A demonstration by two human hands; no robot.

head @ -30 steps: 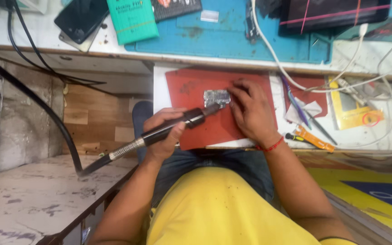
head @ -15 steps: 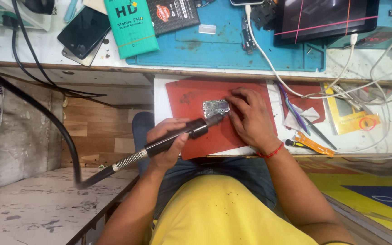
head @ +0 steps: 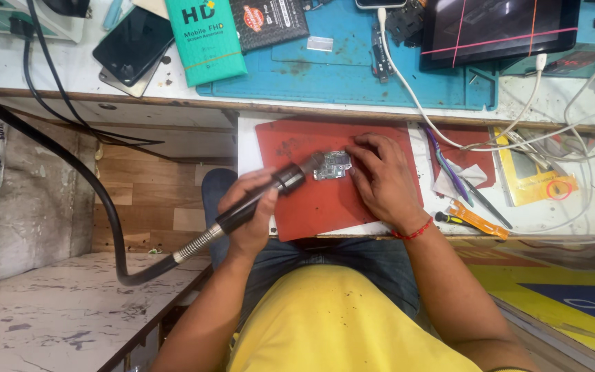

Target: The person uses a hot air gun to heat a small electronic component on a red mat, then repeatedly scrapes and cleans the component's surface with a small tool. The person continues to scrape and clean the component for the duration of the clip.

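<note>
My left hand (head: 251,215) grips a black hot-air wand (head: 270,193) whose metal nozzle points at a small circuit board (head: 332,165). The board lies on a red mat (head: 311,207) on a pull-out white shelf. My right hand (head: 380,180) rests on the mat with its fingertips pressing the board's right edge. A thick black hose (head: 70,179) runs from the wand down and off to the upper left.
A blue work mat (head: 339,76) on the upper bench carries a green box (head: 204,38), a dark packet (head: 270,21), a phone (head: 132,48) and a cracked screen (head: 497,27). Tweezers (head: 459,176), a tissue, an orange tool (head: 476,220) and white cables (head: 518,131) lie right of the red mat.
The view has tilted so the bench sits lower in frame. My hands, the wand and the board keep the same positions relative to each other.
</note>
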